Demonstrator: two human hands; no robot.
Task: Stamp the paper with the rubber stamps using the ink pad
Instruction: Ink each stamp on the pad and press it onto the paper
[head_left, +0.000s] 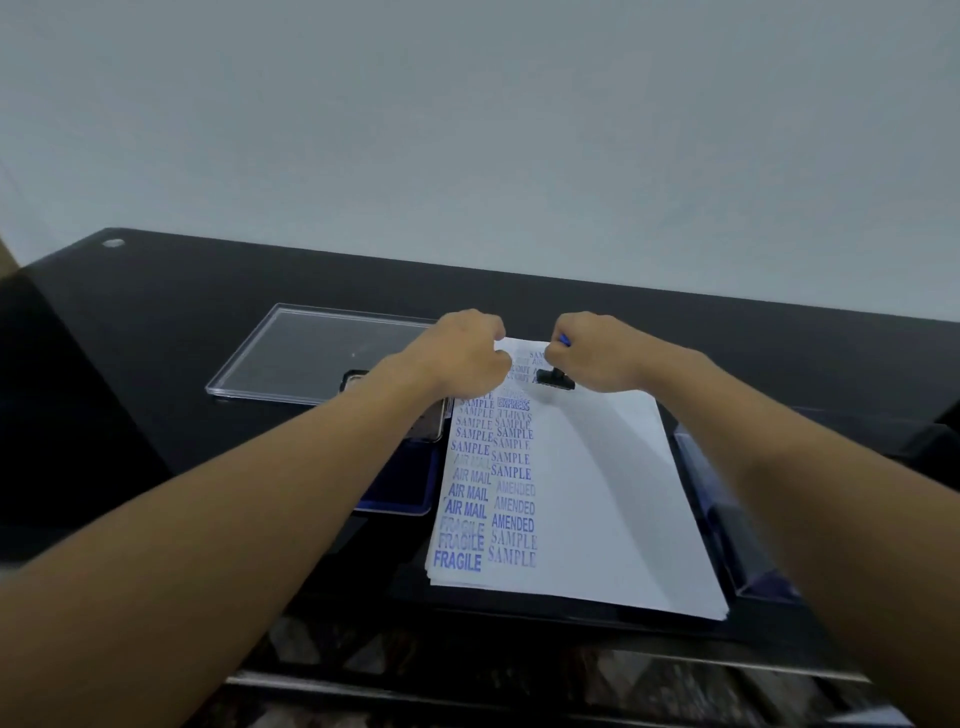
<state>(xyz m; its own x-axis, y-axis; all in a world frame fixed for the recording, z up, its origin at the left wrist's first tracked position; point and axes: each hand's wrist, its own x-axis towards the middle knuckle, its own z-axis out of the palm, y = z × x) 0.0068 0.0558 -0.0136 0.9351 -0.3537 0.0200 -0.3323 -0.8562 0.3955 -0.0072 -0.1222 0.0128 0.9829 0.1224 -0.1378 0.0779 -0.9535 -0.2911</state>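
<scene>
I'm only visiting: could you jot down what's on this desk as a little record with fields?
Surface: black table
Paper: white stack, blue stamped words down its left part, right part blank
Right hand: holds a stamp, black base down at the paper's far end
Left hand: curled at the paper's far left corner; unclear whether it pinches the sheet
Ink pad: blue, left of the paper, partly under the forearm
Also: clear lid behind the pad
</scene>
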